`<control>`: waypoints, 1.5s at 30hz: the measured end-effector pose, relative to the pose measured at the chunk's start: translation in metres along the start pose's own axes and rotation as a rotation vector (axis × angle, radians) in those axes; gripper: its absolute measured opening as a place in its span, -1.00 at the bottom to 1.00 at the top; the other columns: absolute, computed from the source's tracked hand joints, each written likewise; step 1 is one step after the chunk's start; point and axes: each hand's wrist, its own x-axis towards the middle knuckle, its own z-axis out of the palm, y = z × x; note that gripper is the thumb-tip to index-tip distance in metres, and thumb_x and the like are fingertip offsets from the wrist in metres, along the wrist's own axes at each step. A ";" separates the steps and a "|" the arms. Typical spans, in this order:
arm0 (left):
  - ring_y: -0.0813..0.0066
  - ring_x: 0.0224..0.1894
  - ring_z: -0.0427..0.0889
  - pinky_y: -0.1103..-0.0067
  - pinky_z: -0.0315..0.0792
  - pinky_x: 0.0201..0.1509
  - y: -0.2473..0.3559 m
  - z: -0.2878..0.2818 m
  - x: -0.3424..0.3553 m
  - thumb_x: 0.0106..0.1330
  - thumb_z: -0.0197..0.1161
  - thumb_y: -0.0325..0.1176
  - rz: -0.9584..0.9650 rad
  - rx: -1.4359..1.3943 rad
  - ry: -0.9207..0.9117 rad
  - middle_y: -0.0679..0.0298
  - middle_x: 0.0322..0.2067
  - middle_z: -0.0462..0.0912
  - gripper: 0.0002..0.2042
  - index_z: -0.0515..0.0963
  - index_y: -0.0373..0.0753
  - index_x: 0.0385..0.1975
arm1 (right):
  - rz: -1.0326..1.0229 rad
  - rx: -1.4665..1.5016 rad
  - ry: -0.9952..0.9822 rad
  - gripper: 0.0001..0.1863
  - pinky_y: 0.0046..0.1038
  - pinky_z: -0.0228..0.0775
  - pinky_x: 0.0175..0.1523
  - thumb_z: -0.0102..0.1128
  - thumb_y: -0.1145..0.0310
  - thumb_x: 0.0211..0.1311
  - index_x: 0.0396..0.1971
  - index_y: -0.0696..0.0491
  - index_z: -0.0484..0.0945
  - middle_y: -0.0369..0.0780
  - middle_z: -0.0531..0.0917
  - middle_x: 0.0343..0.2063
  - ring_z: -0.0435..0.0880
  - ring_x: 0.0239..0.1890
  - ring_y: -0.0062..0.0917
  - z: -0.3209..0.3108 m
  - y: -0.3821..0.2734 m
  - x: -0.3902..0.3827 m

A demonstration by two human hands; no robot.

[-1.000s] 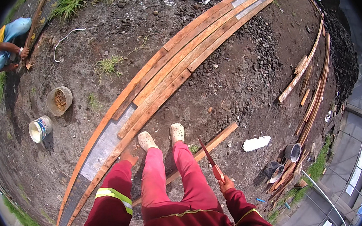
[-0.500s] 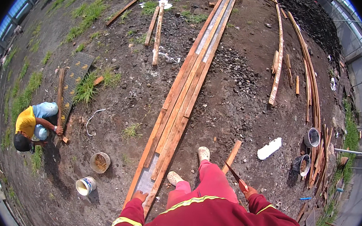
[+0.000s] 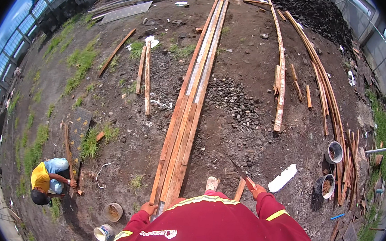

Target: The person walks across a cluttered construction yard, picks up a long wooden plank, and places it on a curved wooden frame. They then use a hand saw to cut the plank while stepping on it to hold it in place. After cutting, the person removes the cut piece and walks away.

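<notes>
Here, right hand (image 3: 259,192) wraps grip round handsaw (image 3: 244,175) handle, best hold, blade likely springy; left hand (image 3: 149,209) touches long planks (image 3: 178,154) near end, likely stiff, grip unclear

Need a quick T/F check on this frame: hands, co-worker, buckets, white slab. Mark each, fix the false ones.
1. The right hand holds a red-handled tool. True.
2. The left hand is raised well away from the long boards. False: it touches them, close to the person's body.
3. The co-worker crouches beside a plank. True.
4. No bucket is to the right of the long boards. False: two are, one farther off and one nearer.
5. The white slab lies to the right of the red-handled tool. True.
</notes>
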 end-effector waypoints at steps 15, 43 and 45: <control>0.15 -0.09 0.52 0.43 0.37 0.00 0.219 -0.086 0.177 -0.02 0.22 0.02 -0.010 0.338 -0.053 -0.03 -0.20 0.55 -0.48 0.54 -0.37 -0.26 | 0.170 0.178 0.130 -0.61 -0.28 0.32 0.00 0.17 0.20 -0.01 -0.15 0.03 0.46 -0.05 0.56 -0.20 0.51 -0.09 -0.17 -0.143 -0.058 0.174; 0.22 -0.20 0.59 0.43 0.41 -0.09 0.962 -0.289 0.397 0.06 0.20 -0.09 0.295 0.258 -0.087 -0.01 -0.33 0.60 -0.57 0.55 -0.39 -0.28 | 0.426 0.428 0.254 -0.48 -0.23 0.30 0.04 -0.09 -0.09 0.11 -0.08 -0.03 0.47 -0.03 0.55 -0.18 0.50 -0.09 -0.10 -0.580 -0.208 0.600; 0.26 -0.25 0.61 0.45 0.44 -0.14 0.982 -0.301 0.414 0.07 0.19 -0.09 0.227 0.261 -0.111 -0.01 -0.38 0.61 -0.58 0.55 -0.40 -0.29 | 0.507 0.571 0.257 -0.53 -0.24 0.28 0.05 -0.02 -0.05 0.08 -0.13 -0.03 0.50 -0.04 0.57 -0.21 0.48 -0.07 -0.11 -0.636 -0.229 0.657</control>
